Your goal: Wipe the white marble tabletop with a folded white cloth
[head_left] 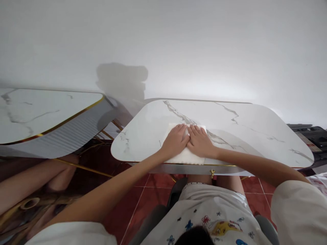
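A white paper sheet [189,159], like a napkin or paper towel with a slightly wavy front edge, lies flat on the white marble-patterned tabletop [143,136]. My left hand [176,140] rests palm down on the sheet's left part, its fingers stretched forward. On the right part lies my right hand [199,140], also flat and palm down. Both hands angle inward, and their thumbs meet or nearly meet near the middle. Neither hand grips anything. The palms hide much of the sheet.
Left of this table is a second marble-patterned table [51,115] with gold trim. A small gold knob [212,173] sits on the near table's front. Black items [313,136] stand at the right. A wall [194,51] rises behind. At the lower left, another person's leg [38,180] shows.
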Demonstrator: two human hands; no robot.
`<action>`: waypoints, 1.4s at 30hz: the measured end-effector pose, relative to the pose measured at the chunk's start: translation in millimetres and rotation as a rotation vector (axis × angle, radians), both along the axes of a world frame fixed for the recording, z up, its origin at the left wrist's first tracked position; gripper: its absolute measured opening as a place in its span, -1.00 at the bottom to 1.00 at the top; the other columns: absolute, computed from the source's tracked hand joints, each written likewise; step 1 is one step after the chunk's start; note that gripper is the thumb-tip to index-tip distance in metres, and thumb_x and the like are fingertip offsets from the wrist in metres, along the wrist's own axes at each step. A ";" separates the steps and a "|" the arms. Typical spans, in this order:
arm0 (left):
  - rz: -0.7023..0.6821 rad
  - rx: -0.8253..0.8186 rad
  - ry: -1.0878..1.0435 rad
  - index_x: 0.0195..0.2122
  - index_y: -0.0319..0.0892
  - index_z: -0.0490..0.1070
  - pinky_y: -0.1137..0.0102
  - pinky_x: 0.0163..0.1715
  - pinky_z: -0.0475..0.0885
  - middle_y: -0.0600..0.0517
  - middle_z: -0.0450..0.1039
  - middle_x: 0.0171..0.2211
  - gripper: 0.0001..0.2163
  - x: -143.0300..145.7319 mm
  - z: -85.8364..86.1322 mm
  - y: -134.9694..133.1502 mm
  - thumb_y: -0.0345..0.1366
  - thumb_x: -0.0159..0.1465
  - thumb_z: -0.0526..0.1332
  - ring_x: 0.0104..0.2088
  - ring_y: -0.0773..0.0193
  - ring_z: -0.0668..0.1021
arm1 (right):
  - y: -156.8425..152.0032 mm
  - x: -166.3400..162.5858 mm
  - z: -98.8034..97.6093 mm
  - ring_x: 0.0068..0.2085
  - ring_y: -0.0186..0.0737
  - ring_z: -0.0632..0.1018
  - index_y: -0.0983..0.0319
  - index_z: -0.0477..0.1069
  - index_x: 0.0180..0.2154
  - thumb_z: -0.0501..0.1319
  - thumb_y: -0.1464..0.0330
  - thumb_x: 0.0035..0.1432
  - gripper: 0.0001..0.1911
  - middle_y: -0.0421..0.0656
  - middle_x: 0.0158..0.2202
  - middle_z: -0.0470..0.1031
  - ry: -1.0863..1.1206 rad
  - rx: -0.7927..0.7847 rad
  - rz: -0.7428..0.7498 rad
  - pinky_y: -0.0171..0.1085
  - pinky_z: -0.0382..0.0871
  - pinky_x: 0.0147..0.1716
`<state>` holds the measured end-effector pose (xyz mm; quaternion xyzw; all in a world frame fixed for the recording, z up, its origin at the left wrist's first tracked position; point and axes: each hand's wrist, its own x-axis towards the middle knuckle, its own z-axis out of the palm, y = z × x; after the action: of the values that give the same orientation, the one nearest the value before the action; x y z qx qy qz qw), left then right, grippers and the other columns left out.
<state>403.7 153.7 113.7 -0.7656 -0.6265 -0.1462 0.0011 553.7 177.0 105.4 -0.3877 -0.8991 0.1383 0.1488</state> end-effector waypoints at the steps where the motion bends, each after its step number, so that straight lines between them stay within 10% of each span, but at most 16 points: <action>1: -0.004 0.013 -0.026 0.11 -0.28 0.28 0.11 0.25 0.18 -0.18 0.31 0.18 -0.59 -2.0 0.9 12.7 -0.22 0.32 -0.08 0.22 0.05 0.31 | 13.2 -3.1 0.0 0.36 0.06 0.05 0.50 -0.02 0.32 -0.14 0.29 0.30 -0.35 0.12 0.37 -0.01 -0.008 -0.006 -0.003 0.03 -0.10 0.30; 14: 0.053 0.055 -0.096 0.03 -0.24 0.37 0.22 0.17 0.24 -0.12 0.42 0.08 -0.66 -38.5 -12.8 190.7 -0.34 0.28 0.00 0.13 0.09 0.40 | 196.4 -47.4 -18.8 0.32 0.01 0.13 0.46 0.08 0.28 -0.08 0.30 0.32 -0.42 0.10 0.33 0.12 0.012 0.092 -0.007 -0.04 -0.06 0.25; 23: 0.129 0.014 -0.137 -0.14 -0.20 0.49 0.27 -0.01 0.35 -0.10 0.54 -0.09 -0.70 -51.9 -12.3 251.0 -0.30 0.28 -0.01 -0.06 0.08 0.52 | 255.1 -63.5 -16.4 0.12 -0.01 0.42 0.33 0.31 0.13 -0.08 0.27 0.34 -0.55 0.05 0.11 0.44 0.038 0.064 -0.054 -0.10 0.22 0.08; 29: 0.216 -0.043 -0.045 -0.38 -0.19 0.46 0.26 -0.19 0.36 -0.15 0.55 -0.26 -0.69 -53.7 -10.2 267.6 -0.26 0.31 -0.05 -0.20 0.05 0.54 | 270.0 -70.9 -17.3 0.04 0.02 0.49 0.29 0.38 0.03 -0.13 0.23 0.36 -0.56 0.02 0.03 0.51 -0.027 0.038 -0.129 -0.11 0.33 -0.04; 42: -0.043 0.065 -0.034 -0.01 -0.25 0.35 0.24 0.11 0.28 -0.14 0.43 0.02 -0.69 -41.7 -12.0 205.0 -0.36 0.30 -0.06 0.05 0.13 0.42 | 202.2 -49.4 -21.9 0.35 0.03 0.06 0.43 -0.01 0.33 -0.16 0.28 0.36 -0.40 0.11 0.36 0.02 -0.017 0.108 -0.096 -0.04 -0.09 0.27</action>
<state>362.0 358.8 101.7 -0.7758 -0.6048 -0.1794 0.0120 504.3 379.1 83.5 -0.4231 -0.8868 0.0790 0.1682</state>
